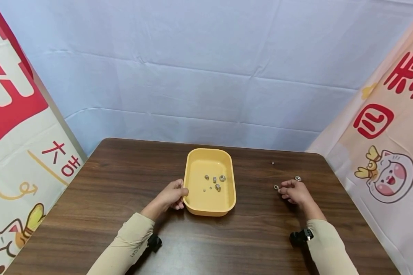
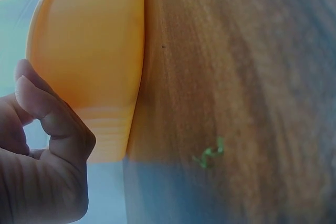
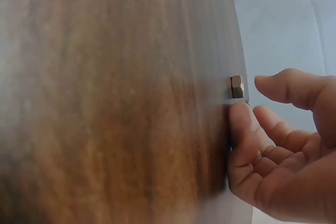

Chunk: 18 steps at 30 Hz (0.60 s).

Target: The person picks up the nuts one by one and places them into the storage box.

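Nearest of all, the left sleeve [image 1: 124,240] carries small dark print; I read "Let's", and the folds swallow the rest. Past it, on the brown table [image 1: 244,233], the left hand [image 1: 173,194] grips the near part of the left wall of a yellow tray [image 1: 207,212], its thumb over the rim and its fingers against the outside. The tray's long axis runs away from the person; several metal pieces [image 1: 222,178] lie in it, and no label can be read on its walls.

Well apart to the right, the right hand [image 1: 296,191] sits low over the wood, its fingers loosely bent, thumb and index finger apart with nothing between them in their grasp. The relation that counts is here: the nearer nut [image 1: 276,187] lies on the table just left of these fingertips. The right wrist view shows a nut by the index fingertip, near the opening toward the thumb; whether skin meets metal I cannot tell. Being squat, it offers no clear long axis. The right hand is much the closer, with the tray between the nut and the left hand.

Just beyond the right knuckles is a second nut [image 1: 298,178], and farther back a tiny metal piece [image 1: 273,163]. At the sides, the left cloth [image 1: 44,183] reads 大吉 in red; the right cloth [image 1: 344,183] bears a boxed red character, perhaps 四, and a larger one cut off by the edge
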Each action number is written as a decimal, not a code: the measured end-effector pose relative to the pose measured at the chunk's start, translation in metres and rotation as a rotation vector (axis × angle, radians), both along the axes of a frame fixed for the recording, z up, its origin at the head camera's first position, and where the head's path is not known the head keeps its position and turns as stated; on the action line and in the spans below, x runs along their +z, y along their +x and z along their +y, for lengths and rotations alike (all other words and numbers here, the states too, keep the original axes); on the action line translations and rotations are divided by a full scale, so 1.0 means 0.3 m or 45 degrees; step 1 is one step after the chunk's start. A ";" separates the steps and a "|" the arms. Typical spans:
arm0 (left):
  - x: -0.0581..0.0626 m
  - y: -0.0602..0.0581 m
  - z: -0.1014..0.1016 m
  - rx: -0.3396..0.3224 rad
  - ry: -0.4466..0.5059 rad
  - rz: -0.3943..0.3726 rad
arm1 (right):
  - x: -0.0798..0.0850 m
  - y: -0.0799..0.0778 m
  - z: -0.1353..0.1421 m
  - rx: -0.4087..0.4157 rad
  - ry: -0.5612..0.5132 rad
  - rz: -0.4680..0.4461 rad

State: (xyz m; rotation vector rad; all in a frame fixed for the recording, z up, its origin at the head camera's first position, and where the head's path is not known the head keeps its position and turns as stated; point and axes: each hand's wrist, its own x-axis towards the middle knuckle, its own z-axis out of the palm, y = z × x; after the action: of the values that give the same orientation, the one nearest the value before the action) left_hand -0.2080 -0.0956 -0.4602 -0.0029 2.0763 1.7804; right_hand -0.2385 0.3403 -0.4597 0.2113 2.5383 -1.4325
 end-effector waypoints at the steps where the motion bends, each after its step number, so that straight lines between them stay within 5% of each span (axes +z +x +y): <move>1: 0.000 0.001 -0.001 0.002 -0.002 0.000 | -0.001 -0.003 0.001 -0.001 -0.004 -0.012; 9: 0.002 0.008 -0.001 -0.003 -0.013 -0.005 | -0.009 -0.026 -0.003 0.019 0.062 -0.073; 18: 0.003 0.001 0.001 -0.004 -0.003 -0.010 | -0.016 -0.047 -0.018 0.065 0.131 -0.005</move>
State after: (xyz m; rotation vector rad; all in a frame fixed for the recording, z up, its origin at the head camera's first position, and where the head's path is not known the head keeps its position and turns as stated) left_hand -0.2078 -0.0953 -0.4592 -0.0075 2.0719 1.7736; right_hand -0.2526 0.3349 -0.4646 0.1648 2.5976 -1.2834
